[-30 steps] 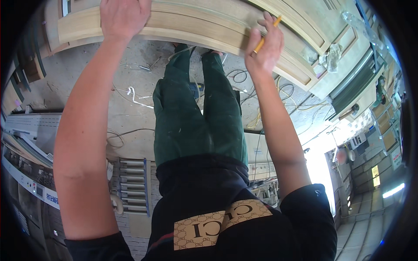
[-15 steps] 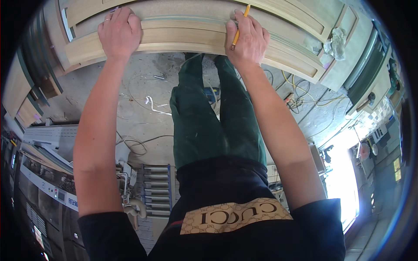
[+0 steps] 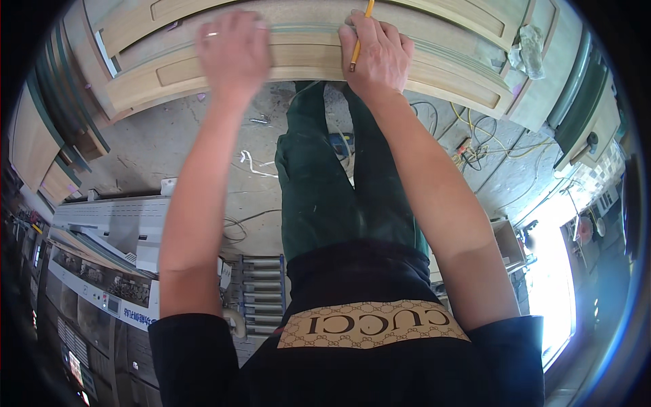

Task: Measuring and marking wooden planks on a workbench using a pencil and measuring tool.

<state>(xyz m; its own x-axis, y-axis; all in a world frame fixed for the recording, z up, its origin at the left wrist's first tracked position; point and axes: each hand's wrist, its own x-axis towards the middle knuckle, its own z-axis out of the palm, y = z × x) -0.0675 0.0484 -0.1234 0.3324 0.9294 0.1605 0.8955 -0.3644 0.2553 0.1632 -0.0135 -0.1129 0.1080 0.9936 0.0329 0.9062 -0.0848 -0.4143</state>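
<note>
A long light-wood board [image 3: 302, 60] with recessed panels lies along the near edge of the worktable, curved by the lens. My left hand [image 3: 234, 55] is over its left half, smeared by motion, with a ring on one finger; whether it touches the board cannot be told. My right hand [image 3: 381, 60] rests on the board right of the middle, its fingers curled over the top. A yellow pencil [image 3: 362, 35] sticks up between its thumb and fingers. Behind lies a second light-wood board [image 3: 146, 26] with a similar recess.
Crumpled clear plastic [image 3: 529, 53] lies on the table's right side. Dark-edged panels [image 3: 64, 102] stand at the left. Cables [image 3: 475, 139] and a white strip [image 3: 254, 165] lie on the floor. A roller conveyor [image 3: 263, 292] and a machine with a control panel [image 3: 112, 302] also show.
My left hand has slid rightward along the board, closer to my right hand. My right hand keeps the pencil and has barely moved. The view has shifted slightly.
</note>
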